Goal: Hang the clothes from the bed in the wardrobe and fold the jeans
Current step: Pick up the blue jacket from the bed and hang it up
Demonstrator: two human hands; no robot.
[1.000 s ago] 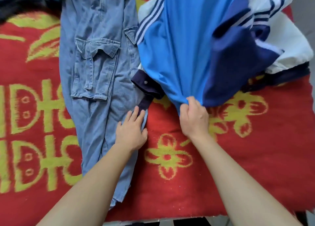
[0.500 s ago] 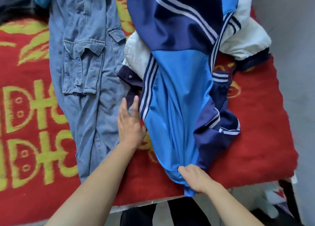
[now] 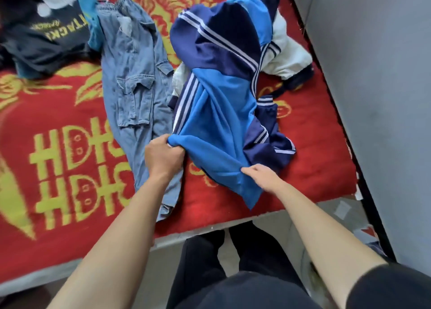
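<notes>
The blue track jacket lies bunched on the red blanket, just right of the jeans, which lie flat. I have my left hand fisted on its hem corner, and my right hand pinches the lower edge near the bed's edge.

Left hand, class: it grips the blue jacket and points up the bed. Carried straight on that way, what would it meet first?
Probably the blue jacket itself, bunched just ahead of the left hand. The jeans lie close alongside, so depth leaves some doubt.
</notes>
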